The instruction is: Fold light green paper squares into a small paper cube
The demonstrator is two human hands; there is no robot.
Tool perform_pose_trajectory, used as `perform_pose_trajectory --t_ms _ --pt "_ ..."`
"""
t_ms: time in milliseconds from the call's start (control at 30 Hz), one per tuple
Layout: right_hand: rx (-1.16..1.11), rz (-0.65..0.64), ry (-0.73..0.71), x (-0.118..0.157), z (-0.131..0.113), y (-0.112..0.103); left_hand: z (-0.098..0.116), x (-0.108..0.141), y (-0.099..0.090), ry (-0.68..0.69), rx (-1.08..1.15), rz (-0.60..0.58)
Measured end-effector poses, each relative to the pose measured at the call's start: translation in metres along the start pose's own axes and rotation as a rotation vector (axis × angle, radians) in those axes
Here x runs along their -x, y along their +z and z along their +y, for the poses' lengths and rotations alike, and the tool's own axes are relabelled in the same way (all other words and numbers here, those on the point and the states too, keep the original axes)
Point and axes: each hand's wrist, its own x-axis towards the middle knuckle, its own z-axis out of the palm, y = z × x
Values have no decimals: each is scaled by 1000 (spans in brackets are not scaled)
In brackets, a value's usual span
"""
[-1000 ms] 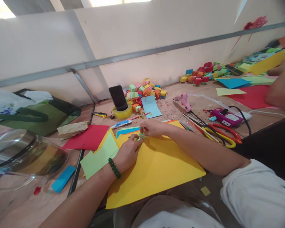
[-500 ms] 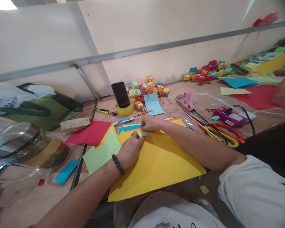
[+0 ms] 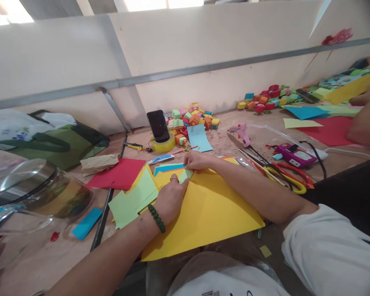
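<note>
A small light green paper piece (image 3: 186,175) lies over a large yellow sheet (image 3: 212,205). My right hand (image 3: 195,161) pinches its upper edge with closed fingertips. My left hand (image 3: 172,195), with a ring and a green bead bracelet, rests on the yellow sheet, its index finger pressed at the piece's lower side and the other fingers partly hidden. Light green sheets (image 3: 135,197) lie left of my left hand, and blue paper (image 3: 168,167) shows behind the yellow sheet.
Behind are a phone (image 3: 158,125) on a tape roll (image 3: 163,143) and folded paper cubes (image 3: 194,119). To the right sit a pink glue gun (image 3: 242,133), scissors (image 3: 291,174) and a purple power strip (image 3: 292,155). A glass teapot (image 3: 58,193) stands left. Another person's hand (image 3: 368,115) is far right.
The view has tilted up slightly. My left index finger has straightened along the small green piece, showing more of it; my right hand still pinches its upper edge.
</note>
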Motion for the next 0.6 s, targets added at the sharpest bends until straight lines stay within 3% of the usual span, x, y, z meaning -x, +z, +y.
perform_pose_trajectory --t_ms 167,333,600 --pt "79 64 -18 3 -4 -1 2 0 -1 -5 -56 -10" --pt "73 -6 -2 2 -2 -2 1 -2 0 8 -61 -12" --pt "127 25 -27 0 -1 -2 3 0 -1 0 -67 -9"
